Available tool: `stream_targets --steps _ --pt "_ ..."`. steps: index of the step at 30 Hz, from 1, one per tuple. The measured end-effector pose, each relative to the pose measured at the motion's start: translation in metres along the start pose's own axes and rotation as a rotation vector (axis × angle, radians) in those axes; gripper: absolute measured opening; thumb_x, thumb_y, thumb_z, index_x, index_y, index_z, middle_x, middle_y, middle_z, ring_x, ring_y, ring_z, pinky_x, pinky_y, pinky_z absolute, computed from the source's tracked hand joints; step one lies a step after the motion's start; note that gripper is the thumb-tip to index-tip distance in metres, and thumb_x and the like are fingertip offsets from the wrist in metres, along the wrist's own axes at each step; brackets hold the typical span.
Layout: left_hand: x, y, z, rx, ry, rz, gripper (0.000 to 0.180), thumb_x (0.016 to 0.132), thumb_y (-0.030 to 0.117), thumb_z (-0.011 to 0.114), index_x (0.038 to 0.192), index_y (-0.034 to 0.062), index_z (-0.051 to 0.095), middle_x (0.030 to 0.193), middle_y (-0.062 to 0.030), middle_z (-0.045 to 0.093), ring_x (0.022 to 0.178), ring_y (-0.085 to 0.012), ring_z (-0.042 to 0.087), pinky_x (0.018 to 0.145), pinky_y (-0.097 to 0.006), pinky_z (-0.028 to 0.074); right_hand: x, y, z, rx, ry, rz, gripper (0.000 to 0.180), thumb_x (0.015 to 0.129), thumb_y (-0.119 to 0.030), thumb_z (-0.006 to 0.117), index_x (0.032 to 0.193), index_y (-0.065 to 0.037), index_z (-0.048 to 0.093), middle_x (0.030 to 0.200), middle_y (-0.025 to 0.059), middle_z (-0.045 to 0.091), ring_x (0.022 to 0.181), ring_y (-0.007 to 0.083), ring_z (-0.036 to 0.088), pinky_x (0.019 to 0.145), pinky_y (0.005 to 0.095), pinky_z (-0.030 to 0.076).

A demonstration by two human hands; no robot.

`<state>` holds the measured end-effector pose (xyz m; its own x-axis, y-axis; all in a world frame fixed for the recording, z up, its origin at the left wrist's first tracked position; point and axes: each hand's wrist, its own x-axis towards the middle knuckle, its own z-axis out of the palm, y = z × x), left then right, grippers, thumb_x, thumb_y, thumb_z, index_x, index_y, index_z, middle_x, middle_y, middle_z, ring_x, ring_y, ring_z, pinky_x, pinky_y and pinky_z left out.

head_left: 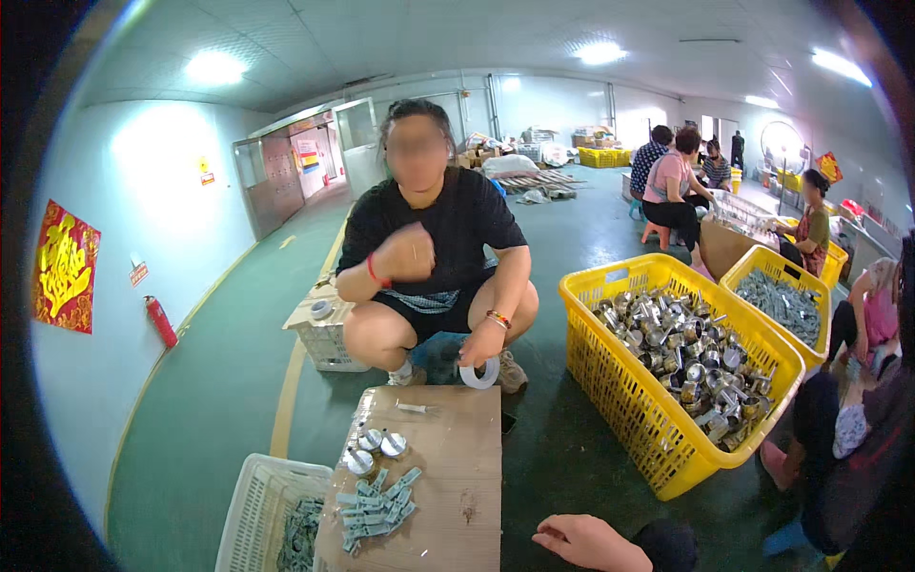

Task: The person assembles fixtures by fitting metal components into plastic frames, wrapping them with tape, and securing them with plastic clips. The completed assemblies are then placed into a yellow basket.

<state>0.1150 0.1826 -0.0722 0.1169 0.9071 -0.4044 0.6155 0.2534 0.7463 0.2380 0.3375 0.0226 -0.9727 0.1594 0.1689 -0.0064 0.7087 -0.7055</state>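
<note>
My right hand [593,543] is at the lower edge, right of the cardboard-topped work surface [457,477]. Its fingers point left, loosely stretched, and nothing shows in them; the lower part is cut off. My left hand is out of view. A pile of grey-green plastic clips [379,510] lies on the cardboard, with several round silver metal pieces with stems [393,444] behind it. Farther back lies a small white-ended piece [413,408]. Across from me a person in a black top squats, one hand raised and blurred, the other at a roll of tape [478,373].
A large yellow crate [620,419] of metal cup-like parts stands at right, another yellow crate [777,262] of grey-green pieces behind it. At lower left is a white basket [250,500] holding clips. Co-workers sit at right. A fire extinguisher [160,322] hangs by the left wall.
</note>
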Motion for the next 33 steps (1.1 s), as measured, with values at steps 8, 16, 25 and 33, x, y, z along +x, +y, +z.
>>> stream_targets --steps 8,16,25,33 --pt "-0.103 0.006 -0.044 -0.597 0.162 0.0 0.041 0.093 0.027 0.049 0.127 0.0045 0.046 0.114 -0.0105 0.057 0.103 -0.0221 0.057 0.082 -0.032 0.05 -0.026 -0.038 -0.045 0.009 -0.106 0.14 0.031 0.088 -0.032 0.056 0.096 -0.002 0.061 0.086 0.0156 0.065 0.081 0.0307 0.063 0.069 0.0361 0.05" --pt "-0.197 -0.116 -0.07 -1.09 1.314 -0.071 0.03 0.091 0.019 0.049 0.114 0.0005 0.05 0.106 -0.0107 0.059 0.093 -0.0198 0.059 0.08 -0.034 0.049 0.029 0.013 -0.027 0.523 -0.231 0.354 0.031 0.093 -0.028 0.05 0.107 -0.001 0.056 0.094 0.0111 0.064 0.08 0.0203 0.064 0.068 0.0301 0.051" --pt "-0.241 -0.211 -0.049 -0.784 1.5 -0.4 0.058 0.089 0.038 0.049 0.136 0.006 0.034 0.136 -0.0106 0.039 0.123 -0.0232 0.037 0.098 -0.04 0.03 0.05 0.052 0.056 0.718 -0.124 0.427 0.049 0.093 -0.033 0.048 0.128 0.0 0.038 0.11 0.0109 0.056 0.095 0.0172 0.057 0.075 0.0297 0.048" --pt "-0.197 -0.156 -0.079 -0.774 1.4 -0.328 0.06 0.088 0.04 0.049 0.136 0.0078 0.032 0.133 -0.0104 0.041 0.125 -0.0256 0.037 0.102 -0.042 0.024 0.046 0.177 -0.099 0.23 0.892 0.54 0.037 0.082 -0.025 0.059 0.102 0.006 0.052 0.085 0.0113 0.058 0.078 0.02 0.055 0.07 0.0343 0.044"
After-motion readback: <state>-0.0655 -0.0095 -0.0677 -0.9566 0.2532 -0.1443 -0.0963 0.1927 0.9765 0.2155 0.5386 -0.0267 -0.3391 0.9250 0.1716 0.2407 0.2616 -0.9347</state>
